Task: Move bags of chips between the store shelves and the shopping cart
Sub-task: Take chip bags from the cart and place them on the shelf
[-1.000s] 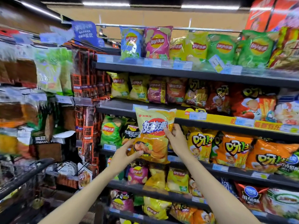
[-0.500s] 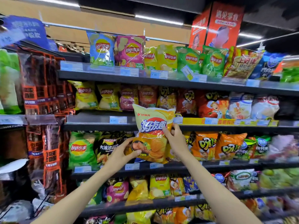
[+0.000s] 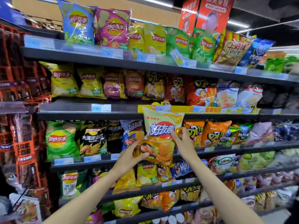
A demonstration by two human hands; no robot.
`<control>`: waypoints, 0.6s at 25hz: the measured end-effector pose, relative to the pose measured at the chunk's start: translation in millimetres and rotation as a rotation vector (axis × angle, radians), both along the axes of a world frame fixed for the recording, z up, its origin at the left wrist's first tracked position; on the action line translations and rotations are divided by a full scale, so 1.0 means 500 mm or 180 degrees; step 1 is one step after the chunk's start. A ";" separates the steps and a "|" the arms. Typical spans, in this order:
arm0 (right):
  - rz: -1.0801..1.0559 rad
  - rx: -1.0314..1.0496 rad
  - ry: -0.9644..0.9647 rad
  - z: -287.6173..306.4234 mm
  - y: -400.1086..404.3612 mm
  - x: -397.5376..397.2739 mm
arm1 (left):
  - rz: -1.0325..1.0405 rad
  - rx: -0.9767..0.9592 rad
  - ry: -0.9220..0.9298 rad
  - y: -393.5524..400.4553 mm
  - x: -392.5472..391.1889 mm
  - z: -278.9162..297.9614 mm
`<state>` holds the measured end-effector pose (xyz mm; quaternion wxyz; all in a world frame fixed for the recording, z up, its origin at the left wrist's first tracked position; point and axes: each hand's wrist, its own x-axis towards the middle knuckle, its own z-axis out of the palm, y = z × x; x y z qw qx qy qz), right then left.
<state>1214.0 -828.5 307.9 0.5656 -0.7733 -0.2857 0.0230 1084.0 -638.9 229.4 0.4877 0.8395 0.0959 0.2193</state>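
I see a yellow bag of chips held upright at the front edge of the third shelf. My left hand pinches its lower left corner; my right hand grips its right edge, beside orange bags.

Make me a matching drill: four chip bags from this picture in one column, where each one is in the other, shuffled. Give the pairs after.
Bags:
1. yellow bag with red and blue logo
2. blue bag
3. pink bag
4. big green bag

Places:
A. top shelf, far left
B. held in both hands, the left hand low on it and the right hand at its side
C. third shelf down, left end
D. top shelf, second from left

Pairs: 1-B, 2-A, 3-D, 4-C
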 end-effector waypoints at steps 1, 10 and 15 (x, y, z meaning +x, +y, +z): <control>0.0019 -0.0028 0.0033 -0.007 -0.006 0.011 | -0.0023 -0.0043 0.0030 -0.005 0.011 -0.008; 0.0377 0.0028 0.0248 -0.085 0.004 0.090 | 0.0162 -0.0218 0.0251 -0.011 0.055 -0.080; 0.0571 -0.0061 0.0460 -0.148 0.041 0.105 | 0.0307 -0.0203 0.0473 -0.002 0.040 -0.127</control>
